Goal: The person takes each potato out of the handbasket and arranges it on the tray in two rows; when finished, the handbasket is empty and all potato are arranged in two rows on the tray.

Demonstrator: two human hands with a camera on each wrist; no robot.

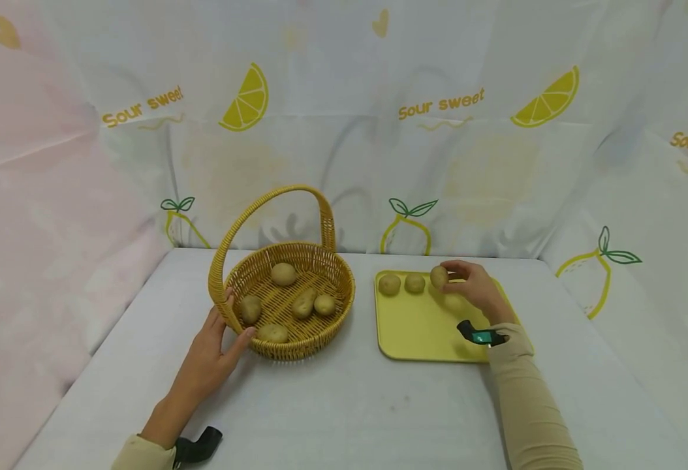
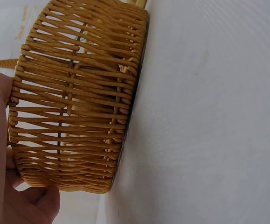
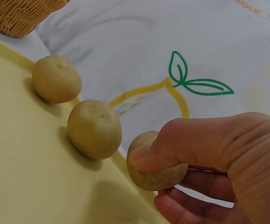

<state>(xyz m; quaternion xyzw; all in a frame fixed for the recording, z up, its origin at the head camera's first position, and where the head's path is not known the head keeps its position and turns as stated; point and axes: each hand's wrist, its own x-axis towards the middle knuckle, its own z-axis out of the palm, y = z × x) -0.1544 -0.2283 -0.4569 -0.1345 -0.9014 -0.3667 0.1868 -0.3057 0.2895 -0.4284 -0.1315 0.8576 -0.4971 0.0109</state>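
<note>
The left hand [image 1: 211, 352] curves round the near-left rim of a wicker basket [image 1: 314, 346], thumb over the near edge and fingers spread along the outer side by the handle [image 1: 250, 215], which arches away from those fingers to the far-right rim. Within lie five potatoes: one [image 1: 250, 309] just right of the fingertips, its longer axis running near to far; one [image 1: 273, 333] beside the thumb, longer crosswise; a rounder one [image 1: 284, 274] farther off; and, deeper right, an oblong one [image 1: 305, 303] slanting from near-left to far-right beside a small one [image 1: 324, 305]. On the cloth backdrop [image 1: 350, 156] beyond both hands, "Sour sweet" reads twice whole. Left of the right-hand fingers, two roundish potatoes [image 1: 401, 283] sit along the far edge of a yellow tray [image 1: 420, 333]. The right hand [image 1: 476, 286] pinches the held potato [image 1: 438, 277], thumb and fingers parted by its width, at that same edge; its longer axis looks upright, though fingers cover part, and I cannot tell whether it touches the tray. Right of this hand, the lettering repeats, cut off.
</note>
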